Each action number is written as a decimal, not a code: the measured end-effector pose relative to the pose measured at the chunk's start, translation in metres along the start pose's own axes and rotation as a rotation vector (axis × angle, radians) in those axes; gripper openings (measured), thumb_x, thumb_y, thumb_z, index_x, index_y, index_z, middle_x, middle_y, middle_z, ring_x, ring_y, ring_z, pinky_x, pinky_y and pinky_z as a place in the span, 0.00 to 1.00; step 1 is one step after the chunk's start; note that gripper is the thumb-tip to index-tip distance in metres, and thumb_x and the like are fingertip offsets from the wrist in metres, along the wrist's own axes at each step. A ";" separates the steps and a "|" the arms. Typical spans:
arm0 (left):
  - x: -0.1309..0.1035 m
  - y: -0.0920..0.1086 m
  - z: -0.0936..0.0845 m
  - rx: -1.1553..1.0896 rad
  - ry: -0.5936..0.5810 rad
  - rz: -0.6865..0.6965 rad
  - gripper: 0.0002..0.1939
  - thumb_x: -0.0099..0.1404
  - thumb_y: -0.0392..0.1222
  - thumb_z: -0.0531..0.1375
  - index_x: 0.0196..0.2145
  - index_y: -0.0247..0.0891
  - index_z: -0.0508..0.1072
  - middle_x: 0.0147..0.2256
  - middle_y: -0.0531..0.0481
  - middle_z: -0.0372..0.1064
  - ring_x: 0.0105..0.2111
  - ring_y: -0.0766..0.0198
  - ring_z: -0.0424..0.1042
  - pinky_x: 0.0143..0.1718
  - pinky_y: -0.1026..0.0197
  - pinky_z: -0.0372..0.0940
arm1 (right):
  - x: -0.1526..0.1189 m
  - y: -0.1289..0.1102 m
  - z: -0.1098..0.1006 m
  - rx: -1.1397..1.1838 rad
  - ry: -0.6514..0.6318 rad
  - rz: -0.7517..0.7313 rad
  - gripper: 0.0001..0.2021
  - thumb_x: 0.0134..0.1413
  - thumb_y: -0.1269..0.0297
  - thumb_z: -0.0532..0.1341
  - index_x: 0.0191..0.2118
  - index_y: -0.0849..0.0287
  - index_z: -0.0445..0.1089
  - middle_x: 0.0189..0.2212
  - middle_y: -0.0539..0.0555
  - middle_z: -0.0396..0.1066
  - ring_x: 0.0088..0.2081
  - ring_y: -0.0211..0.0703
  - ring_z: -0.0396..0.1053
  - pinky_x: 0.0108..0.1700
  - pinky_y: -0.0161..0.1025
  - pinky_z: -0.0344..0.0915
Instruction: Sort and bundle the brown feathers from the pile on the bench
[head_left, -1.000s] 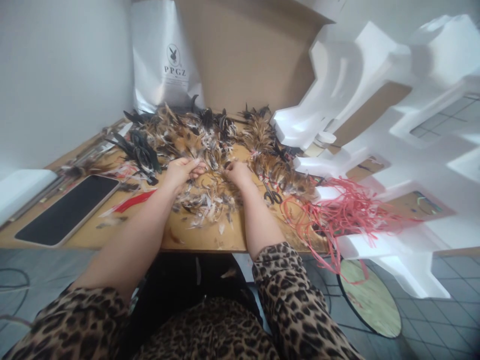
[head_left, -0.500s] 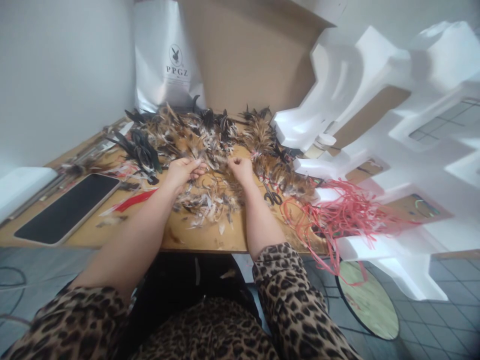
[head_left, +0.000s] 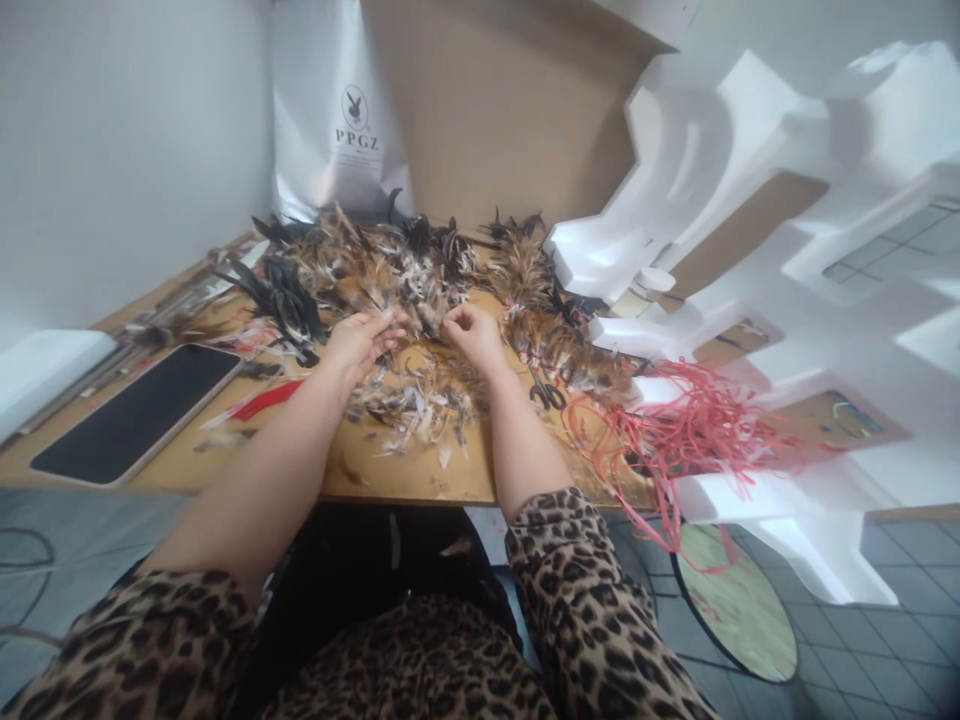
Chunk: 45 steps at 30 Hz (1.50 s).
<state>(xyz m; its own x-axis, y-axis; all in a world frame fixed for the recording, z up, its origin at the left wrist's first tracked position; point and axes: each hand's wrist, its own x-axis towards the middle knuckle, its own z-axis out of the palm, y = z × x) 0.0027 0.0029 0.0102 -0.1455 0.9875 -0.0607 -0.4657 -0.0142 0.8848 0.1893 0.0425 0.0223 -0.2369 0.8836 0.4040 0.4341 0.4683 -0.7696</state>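
Observation:
My left hand [head_left: 365, 340] is over the feathers left of the table's middle, its thumb and fingers bent together; whatever they pinch is too small to make out. Close on its right, my right hand [head_left: 474, 335] has thumb and forefinger pinched at the edge of brown feathers [head_left: 429, 312]. Small loose feathers [head_left: 420, 405] lie scattered on the wooden table [head_left: 405, 478] below both hands. Behind them is a heap of brown and black feathers [head_left: 352, 265]. Brown feather bundles [head_left: 574, 355] lie right of my right hand, beside black scissors [head_left: 547, 390].
A phone [head_left: 139, 412] and a red strip [head_left: 270, 400] lie at the left. Tangled red strings [head_left: 690, 425] hang over the right edge near white foam pieces [head_left: 675, 190]. A silver bag [head_left: 322, 110] stands at the back. Below right is a round, pale green object [head_left: 739, 600].
My left hand has moved slightly left and its fingers have spread a little. My right hand has shifted slightly left.

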 end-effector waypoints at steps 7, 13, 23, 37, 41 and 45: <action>-0.001 0.003 0.001 -0.052 -0.036 -0.051 0.04 0.57 0.34 0.61 0.31 0.31 0.72 0.38 0.42 0.74 0.26 0.72 0.73 0.22 0.74 0.63 | 0.000 0.002 0.003 -0.265 -0.048 -0.273 0.09 0.49 0.69 0.52 0.32 0.63 0.70 0.34 0.54 0.70 0.38 0.37 0.65 0.44 0.33 0.59; -0.001 0.003 0.001 -0.050 -0.046 -0.073 0.02 0.57 0.33 0.61 0.30 0.31 0.72 0.36 0.43 0.74 0.25 0.72 0.72 0.21 0.74 0.64 | 0.002 0.005 0.004 -0.343 -0.095 -0.224 0.14 0.48 0.73 0.51 0.37 0.60 0.72 0.44 0.54 0.70 0.49 0.38 0.64 0.55 0.35 0.54; 0.003 -0.002 -0.003 -0.026 -0.048 -0.083 0.06 0.56 0.35 0.63 0.33 0.31 0.73 0.35 0.43 0.75 0.25 0.72 0.72 0.21 0.74 0.63 | -0.003 -0.002 0.001 -0.550 -0.208 0.185 0.11 0.45 0.60 0.56 0.26 0.60 0.73 0.23 0.52 0.71 0.28 0.39 0.67 0.34 0.33 0.60; 0.000 -0.004 -0.001 0.028 -0.070 -0.122 0.07 0.54 0.35 0.64 0.32 0.30 0.74 0.32 0.41 0.76 0.23 0.72 0.72 0.20 0.74 0.63 | -0.001 0.005 0.016 -0.152 -0.058 0.349 0.08 0.40 0.64 0.58 0.24 0.63 0.72 0.19 0.50 0.68 0.23 0.34 0.64 0.28 0.30 0.58; 0.000 -0.004 0.000 0.031 -0.086 -0.146 0.06 0.55 0.35 0.63 0.31 0.29 0.74 0.31 0.40 0.76 0.23 0.70 0.73 0.20 0.74 0.64 | 0.000 -0.006 0.013 0.344 -0.018 0.494 0.07 0.39 0.64 0.60 0.23 0.63 0.69 0.16 0.46 0.66 0.17 0.29 0.57 0.22 0.28 0.54; 0.000 -0.005 0.000 0.030 -0.100 -0.157 0.05 0.56 0.34 0.62 0.31 0.28 0.74 0.31 0.40 0.76 0.24 0.70 0.73 0.21 0.73 0.64 | 0.001 -0.013 0.019 0.643 -0.035 0.548 0.07 0.37 0.65 0.64 0.26 0.62 0.68 0.18 0.45 0.67 0.18 0.28 0.58 0.23 0.27 0.54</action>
<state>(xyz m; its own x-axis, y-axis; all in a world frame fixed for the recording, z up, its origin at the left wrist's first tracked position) 0.0048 0.0028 0.0059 0.0147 0.9880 -0.1539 -0.4496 0.1440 0.8815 0.1670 0.0370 0.0233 -0.1689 0.9788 -0.1160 -0.0814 -0.1311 -0.9880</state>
